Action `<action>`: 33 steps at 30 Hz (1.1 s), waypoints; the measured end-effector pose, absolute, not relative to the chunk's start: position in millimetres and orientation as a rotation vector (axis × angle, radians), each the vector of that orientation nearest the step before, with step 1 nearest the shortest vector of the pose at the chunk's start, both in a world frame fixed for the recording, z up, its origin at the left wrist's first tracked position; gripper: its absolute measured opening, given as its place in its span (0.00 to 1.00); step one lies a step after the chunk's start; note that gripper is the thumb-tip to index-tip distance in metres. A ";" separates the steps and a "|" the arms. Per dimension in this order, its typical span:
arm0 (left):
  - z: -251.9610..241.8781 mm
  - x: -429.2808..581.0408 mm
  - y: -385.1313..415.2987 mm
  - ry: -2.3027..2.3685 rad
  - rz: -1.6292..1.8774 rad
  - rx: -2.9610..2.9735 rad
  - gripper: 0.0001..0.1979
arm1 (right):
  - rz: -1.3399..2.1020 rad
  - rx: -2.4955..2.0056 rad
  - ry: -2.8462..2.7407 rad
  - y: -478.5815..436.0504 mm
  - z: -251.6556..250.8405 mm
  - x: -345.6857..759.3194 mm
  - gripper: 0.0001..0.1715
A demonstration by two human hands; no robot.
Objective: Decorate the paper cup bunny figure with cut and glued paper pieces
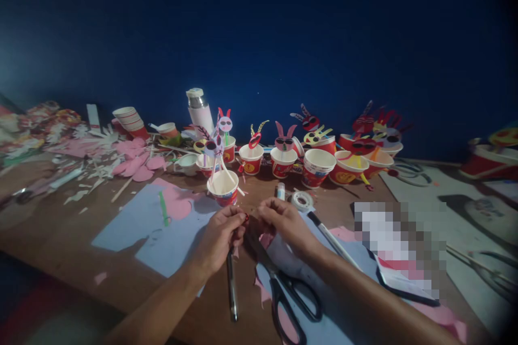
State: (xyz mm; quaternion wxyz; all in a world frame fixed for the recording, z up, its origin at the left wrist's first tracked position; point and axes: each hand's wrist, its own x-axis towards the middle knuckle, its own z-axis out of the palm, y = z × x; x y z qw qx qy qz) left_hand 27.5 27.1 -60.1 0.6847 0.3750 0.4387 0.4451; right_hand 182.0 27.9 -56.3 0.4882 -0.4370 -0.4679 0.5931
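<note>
My left hand (220,237) and my right hand (283,222) meet above the brown table (52,226), fingers pinched together. Between the left fingertips shows a tiny red piece (246,217); the right fingers close near it, and what they hold is hidden. Just beyond the hands stands a paper cup with a rabbit figure on sticks (222,186). Below the left hand lies a dark pen (232,285). Black-handled scissors (283,291) lie under the right wrist on light blue paper (133,226).
A row of red-and-white paper cups with paper animal faces (283,159) lines the back of the table. A white flask (200,110), a tape roll (302,200), a glue stick (280,191), pink paper shapes (135,164) and scraps lie around. A blurred patch (399,242) covers things at right.
</note>
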 end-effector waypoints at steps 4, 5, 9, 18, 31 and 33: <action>-57.6 21.2 24.9 1.007 1.048 0.872 0.08 | 1.360 -1.042 -1.098 36.6 -46.8 198.4 0.15; -57.3 20.2 24.2 1.008 1.050 0.876 0.08 | 1.341 -1.036 -1.096 38.3 -45.2 201.6 0.14; -57.0 19.5 21.7 1.004 1.040 0.881 0.08 | 1.280 -1.034 -1.110 42.9 -38.7 212.8 0.13; -52.6 20.6 19.4 0.937 1.028 0.900 0.05 | 0.132 -1.916 -2.063 43.9 -28.4 229.6 0.12; -54.3 15.4 18.5 0.764 0.897 0.664 0.04 | -0.103 -2.040 -2.195 37.6 -37.9 211.9 0.15; -52.4 14.8 18.3 0.763 0.869 0.643 0.06 | -0.004 -1.945 -2.179 34.7 -22.8 220.4 0.16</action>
